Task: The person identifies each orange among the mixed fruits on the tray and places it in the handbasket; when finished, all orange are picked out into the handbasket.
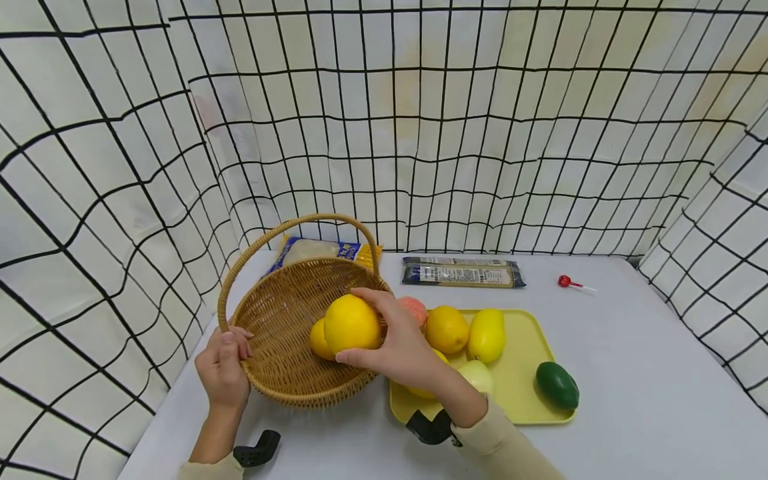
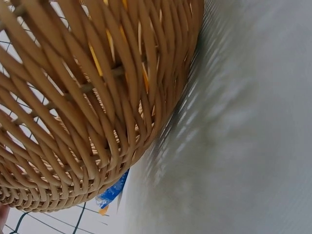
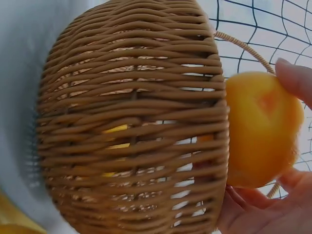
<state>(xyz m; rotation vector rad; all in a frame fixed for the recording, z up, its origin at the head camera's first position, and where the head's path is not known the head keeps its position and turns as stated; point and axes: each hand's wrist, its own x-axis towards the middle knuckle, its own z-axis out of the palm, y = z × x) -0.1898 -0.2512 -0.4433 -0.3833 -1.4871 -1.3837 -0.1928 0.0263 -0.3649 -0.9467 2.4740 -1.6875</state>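
At left, the wicker basket (image 1: 279,320) is gripped at its rim by the left hand (image 1: 223,365), fingers curled; near its right rim, a yellow fruit (image 1: 353,323) is pinched by fingers of the right hand (image 1: 403,339)

The left hand (image 1: 225,367) grips the left rim of a wicker basket (image 1: 273,327), which is tilted with its opening towards the near side. The right hand (image 1: 405,337) holds a yellow fruit (image 1: 353,323) at the opening, in front of a second yellow fruit (image 1: 320,340) inside. To the right, a yellow tray (image 1: 516,383) bears an orange-yellow fruit (image 1: 447,329) beside a mango-shaped fruit (image 1: 487,335), with a dark green fruit (image 1: 557,385) at its right edge. On the far side lie a blue-and-yellow bag (image 1: 312,250) behind the basket, a dark packet (image 1: 462,273) and, farther right, a red lollipop (image 1: 565,281)
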